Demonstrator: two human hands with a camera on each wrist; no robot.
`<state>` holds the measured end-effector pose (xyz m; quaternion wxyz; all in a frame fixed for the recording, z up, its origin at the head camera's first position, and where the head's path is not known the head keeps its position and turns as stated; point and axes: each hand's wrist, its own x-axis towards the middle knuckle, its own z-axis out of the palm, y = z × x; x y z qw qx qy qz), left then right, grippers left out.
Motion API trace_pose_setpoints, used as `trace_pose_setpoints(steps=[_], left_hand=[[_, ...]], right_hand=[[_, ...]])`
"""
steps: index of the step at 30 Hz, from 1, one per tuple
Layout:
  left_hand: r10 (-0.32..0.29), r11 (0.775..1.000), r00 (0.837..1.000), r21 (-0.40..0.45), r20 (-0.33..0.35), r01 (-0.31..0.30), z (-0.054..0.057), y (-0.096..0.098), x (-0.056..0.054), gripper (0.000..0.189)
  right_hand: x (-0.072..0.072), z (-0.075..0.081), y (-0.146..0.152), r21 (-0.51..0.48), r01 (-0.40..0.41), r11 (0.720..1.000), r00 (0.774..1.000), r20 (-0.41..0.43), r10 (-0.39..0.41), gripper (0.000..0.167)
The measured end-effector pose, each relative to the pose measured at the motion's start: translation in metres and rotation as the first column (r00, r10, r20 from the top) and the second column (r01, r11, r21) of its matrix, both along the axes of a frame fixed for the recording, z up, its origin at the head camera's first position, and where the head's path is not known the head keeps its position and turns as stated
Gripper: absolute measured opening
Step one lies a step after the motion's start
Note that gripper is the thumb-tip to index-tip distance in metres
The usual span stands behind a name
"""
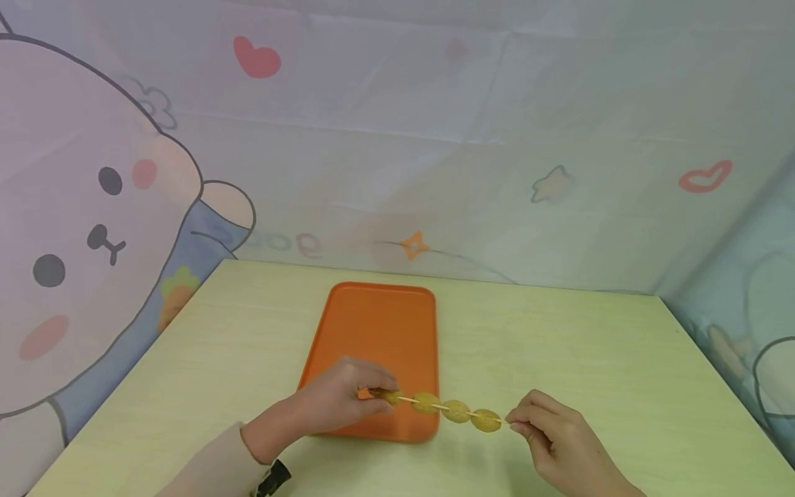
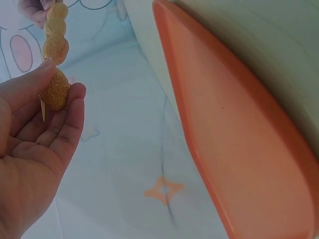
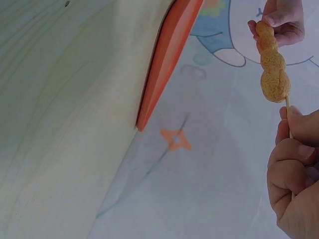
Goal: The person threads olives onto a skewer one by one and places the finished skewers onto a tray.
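Both hands hold one skewer of golden-brown, wrinkled ball-shaped food pieces (image 1: pixel 456 411), stretched nearly level above the near part of an orange tray (image 1: pixel 379 331) and the table to its right. At the skewer's left end, my left hand (image 1: pixel 341 393) pinches the end piece between thumb and fingers. In the left wrist view the stick's pointed tip (image 2: pixel 43 112) sticks out past that piece (image 2: pixel 57 92). My right hand (image 1: pixel 562 438) grips the bare stick at the other end, close to the last piece (image 3: pixel 275 87). Several pieces sit in a row between the hands.
The pale yellow-green table (image 1: pixel 546 345) extends on both sides of the tray. A cartoon-printed cloth (image 1: pixel 397 138) hangs behind the table. Beneath the left sleeve (image 1: pixel 217 459) a small black object (image 1: pixel 273 478) shows at the near edge.
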<state>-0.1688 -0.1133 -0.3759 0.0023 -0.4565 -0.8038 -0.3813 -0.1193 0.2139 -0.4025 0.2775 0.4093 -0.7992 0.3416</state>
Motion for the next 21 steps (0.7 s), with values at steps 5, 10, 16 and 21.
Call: trace_pose_setpoints(steps=[5, 10, 16, 21], left_hand=[[-0.012, 1.000, 1.000, 0.011, -0.012, 0.013, -0.0003, 0.0019, -0.0001, 0.017], [-0.011, 1.000, 1.000, 0.006, -0.004, 0.011, 0.0007, 0.0027, 0.0005, 0.017], [-0.016, 1.000, 1.000, 0.000, 0.000, 0.016, 0.0026, 0.0038, 0.0024, 0.017], [-0.022, 1.000, 1.000, -0.006, 0.003, 0.022, 0.0032, 0.0038, 0.0033, 0.018]], right_hand=[[0.0020, 0.0034, -0.0011, 0.024, 0.031, 0.999, 0.999, 0.024, -0.032, 0.034], [0.0027, 0.0046, -0.0028, 0.031, 0.039, 0.999, 0.999, 0.034, -0.040, 0.034], [0.0024, 0.0047, -0.0047, 0.025, 0.022, 0.999, 0.999, 0.028, -0.023, 0.033], [0.0024, 0.0038, -0.0056, 0.030, 0.022, 0.999, 0.999, 0.028, -0.022, 0.034]])
